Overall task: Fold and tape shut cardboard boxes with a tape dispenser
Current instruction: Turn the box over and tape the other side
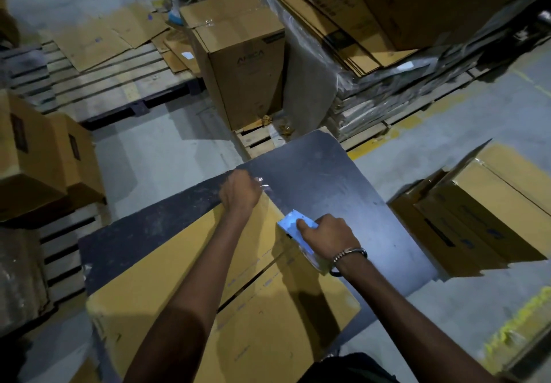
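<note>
On the dark bench (343,180), a cardboard box (185,278) lies with its flaps closed. Right hand (328,233) grips a blue tape dispenser (298,227) at the seam; left hand (240,193) pinches clear tape (262,184) over the far edge, likely anchoring it. Beyond: taped upright box (244,54), pallets (104,84), flat cardboard stacks (343,25); nothing blocks the seam.

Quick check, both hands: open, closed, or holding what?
Left hand: fingers curled at the far end of the cardboard box, pinching the clear tape.
Right hand: gripping the blue tape dispenser.
</note>
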A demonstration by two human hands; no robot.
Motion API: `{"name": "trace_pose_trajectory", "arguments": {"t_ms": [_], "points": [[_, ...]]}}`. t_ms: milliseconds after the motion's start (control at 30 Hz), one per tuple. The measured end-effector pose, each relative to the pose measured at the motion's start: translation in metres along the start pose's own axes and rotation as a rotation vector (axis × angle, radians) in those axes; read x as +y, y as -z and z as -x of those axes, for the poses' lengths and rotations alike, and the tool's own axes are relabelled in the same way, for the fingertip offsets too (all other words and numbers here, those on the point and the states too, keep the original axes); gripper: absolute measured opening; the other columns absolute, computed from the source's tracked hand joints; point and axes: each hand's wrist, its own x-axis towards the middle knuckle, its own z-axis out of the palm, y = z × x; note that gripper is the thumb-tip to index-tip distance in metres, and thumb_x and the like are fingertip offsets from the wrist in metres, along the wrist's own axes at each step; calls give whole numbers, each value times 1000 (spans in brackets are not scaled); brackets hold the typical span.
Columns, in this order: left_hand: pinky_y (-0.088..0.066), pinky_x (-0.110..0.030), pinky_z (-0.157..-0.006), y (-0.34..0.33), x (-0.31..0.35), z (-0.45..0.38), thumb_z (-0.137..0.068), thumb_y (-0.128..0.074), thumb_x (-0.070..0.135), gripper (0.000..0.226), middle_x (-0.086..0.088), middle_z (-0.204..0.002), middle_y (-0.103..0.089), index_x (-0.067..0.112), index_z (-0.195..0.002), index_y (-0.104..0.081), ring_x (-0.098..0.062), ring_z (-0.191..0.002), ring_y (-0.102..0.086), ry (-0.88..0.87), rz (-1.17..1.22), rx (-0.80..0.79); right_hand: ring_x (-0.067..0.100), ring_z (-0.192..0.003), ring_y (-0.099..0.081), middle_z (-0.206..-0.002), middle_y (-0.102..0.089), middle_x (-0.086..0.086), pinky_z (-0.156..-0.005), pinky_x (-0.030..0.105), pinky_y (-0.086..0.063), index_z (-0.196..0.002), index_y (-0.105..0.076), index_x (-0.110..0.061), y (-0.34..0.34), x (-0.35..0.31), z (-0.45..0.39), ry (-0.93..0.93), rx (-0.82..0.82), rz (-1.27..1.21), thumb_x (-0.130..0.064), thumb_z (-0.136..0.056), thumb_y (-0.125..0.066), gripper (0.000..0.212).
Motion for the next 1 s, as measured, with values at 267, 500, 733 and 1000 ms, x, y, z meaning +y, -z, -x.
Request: {"name": "trace_pose_trajectory", "arguments": {"t_ms": [267, 500, 733, 1000], "points": [[-8, -52, -130, -58, 9, 25, -112, -17, 49, 68, -18, -171, -27, 6, -163, -34, -31, -161, -16, -191, -338, 26, 32, -87, -62, -92, -63, 10, -71, 33, -43, -88, -63, -11, -1, 3, 4, -9, -18, -26, -63, -95, -52, 53], [-15, -54, -129, -62, 7, 28, -113, -19, 46, 64, -19, -169, -31, 10, -165, -27, -34, -159, -23, -198, -357, 89, 32, -87, -61, -97, -64, 13, -72, 33, -43, -91, -63, -10, 7, 20, 11, -20, -85, -46, -63, -94, -51, 54], [-13, -57, -129, -60, 13, 33, -110, -8, 57, 77, -23, -173, -16, 7, -167, -13, -35, -162, -10, -148, -377, 81, 18, -64, -53, -74, -57, 4, -56, 30, -39, -70, -56, -12, 8, 45, 32, -24, -76, -17, -56, -96, -53, 51], [-9, -52, -131, -84, 36, 65, -109, 0, 59, 81, -16, -175, -12, 4, -167, -11, -29, -163, -3, -209, -387, 94, 22, -68, -58, -78, -63, 6, -55, 30, -37, -78, -62, -12, 3, 54, 41, -68, -37, -112, -66, -91, -55, 56]]}}
